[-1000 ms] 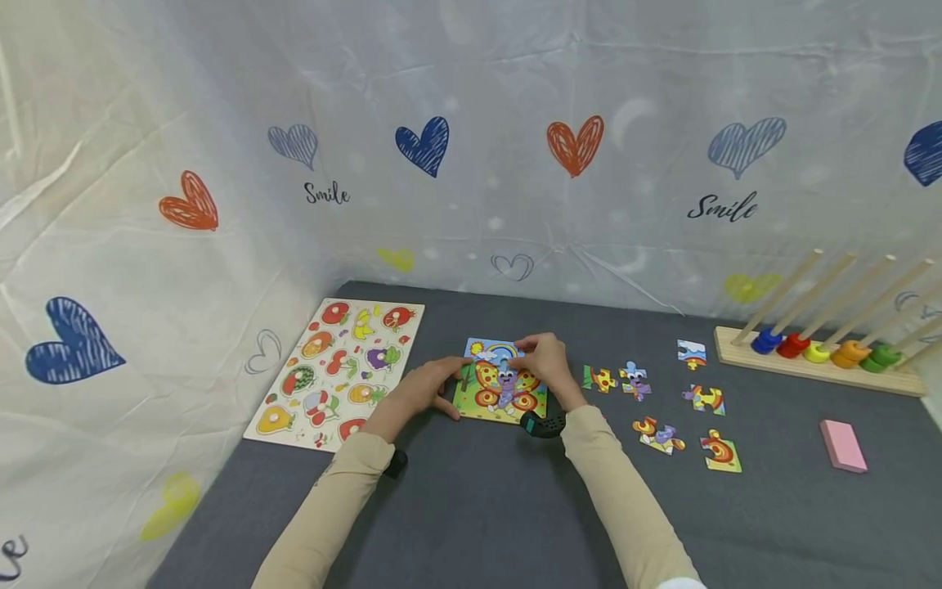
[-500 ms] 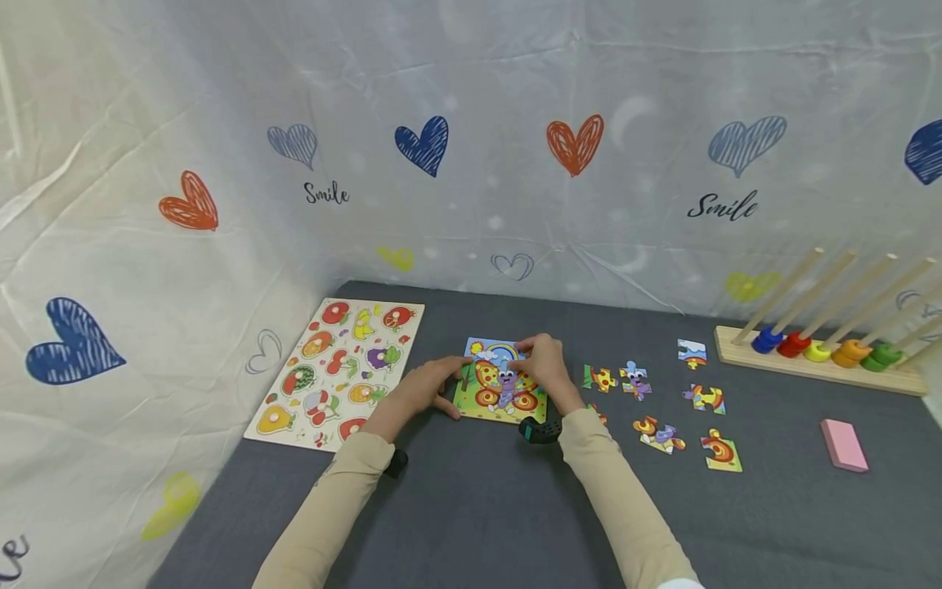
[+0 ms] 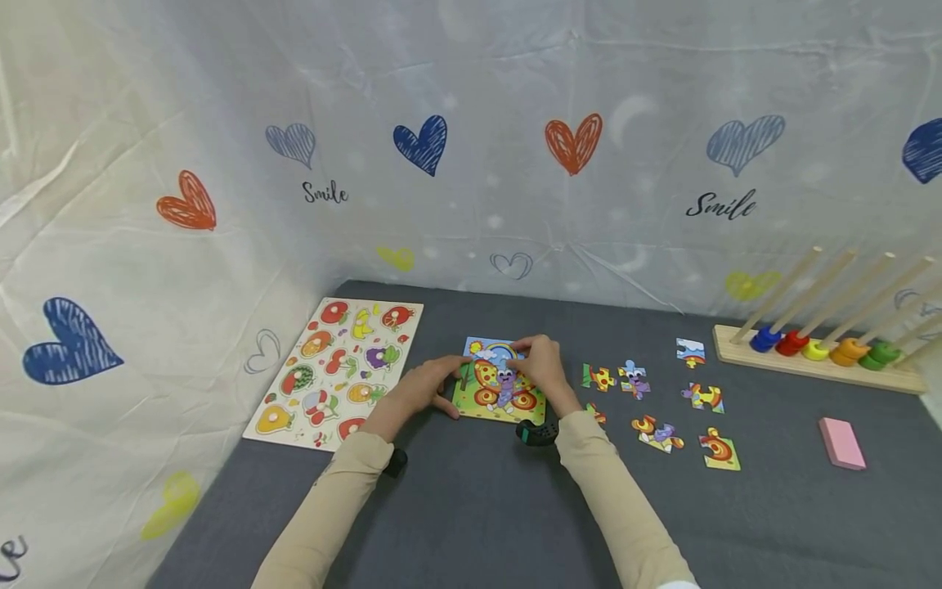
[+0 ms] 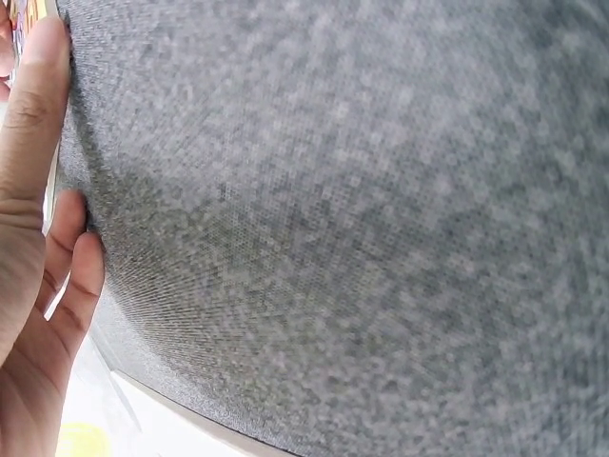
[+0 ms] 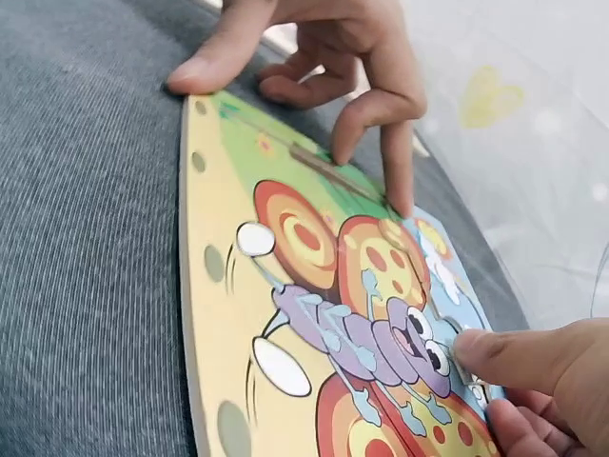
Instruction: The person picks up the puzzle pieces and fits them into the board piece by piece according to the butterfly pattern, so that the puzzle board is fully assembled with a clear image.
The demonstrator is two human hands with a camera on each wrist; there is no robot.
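A square butterfly puzzle board [image 3: 482, 413] lies flat on the table between both hands. My left hand [image 3: 423, 386] rests along its left side. The right wrist view shows that hand's thumb [image 5: 200, 74] at the near corner and bent fingers touching the picture. At the board's upper part, my right hand [image 3: 543, 366] presses its thumb [image 5: 490, 352] beside the butterfly's eyes, other fingers at the far edge. It seems to pinch a small puzzle piece with a pale edge [image 5: 447, 330], mostly hidden by the hand. In the left wrist view only part of the left hand [image 4: 33, 190] shows.
Several loose puzzle pieces [image 3: 657, 434] lie to the right, one [image 3: 594, 415] partly behind the right sleeve. A fruit board [image 3: 294, 413] is at the left. A wooden peg stand with coloured rings [image 3: 817, 361] and a pink block [image 3: 842, 443] stand farther right.
The right hand and wrist have shifted very slightly left, so more of the loose piece beside the right sleeve shows. The left hand and the board have stayed in place.
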